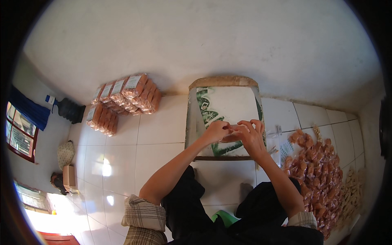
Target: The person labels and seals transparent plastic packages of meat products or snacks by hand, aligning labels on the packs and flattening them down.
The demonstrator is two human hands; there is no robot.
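Over a low table [241, 102] topped with a white and green printed sheet, both my hands meet around a small reddish-brown packet [231, 138] in clear plastic. My left hand [217, 132] pinches its left end with the fingertips. My right hand [250, 136] grips the other end between thumb and fingers, some fingers raised. The fingers partly cover the packet, so its contents cannot be made out. To the right of the table, a large heap of similar wrapped brown pieces [314, 175] lies on the floor.
Stacked clear packs of brown pieces [136, 92] with pale labels stand by the wall at left. Labelled plastic bags [286, 150] lie right of the table. Pale pieces [352, 188] spread beyond the heap. A dark water jug [70, 110] and a box [69, 176] stand far left.
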